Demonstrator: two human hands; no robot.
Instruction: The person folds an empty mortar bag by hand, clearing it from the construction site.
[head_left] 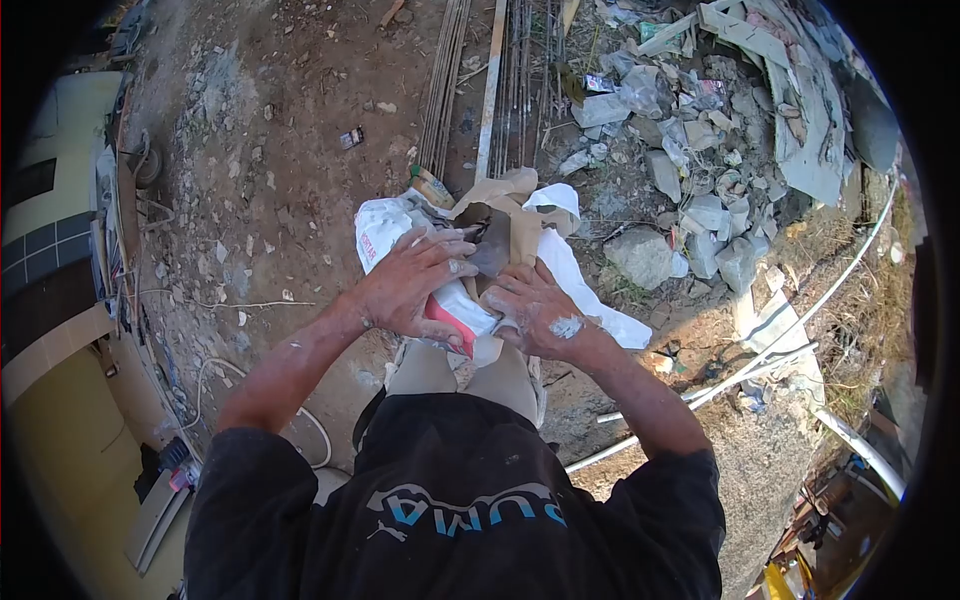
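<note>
A crumpled paper mortar sack (383, 232), white with red print outside and brown layers inside, is bunched in front of my body above my knees. My left hand (420, 282) grips its left side, fingers over the top and thumb lower near a red patch. On the sack's near right part, my right hand (535, 308) has its fingers curled over the brown paper. White dust coats both hands. A dark opening shows among the brown folds between them; what lies inside cannot be made out.
Long thin metal bars (447, 90) lie on the dirt ahead. Broken stones (640, 257) and plastic scraps pile up at the right, near a pale pipe (840, 275). A hose (318, 428) curls at the left by a building wall (75, 140).
</note>
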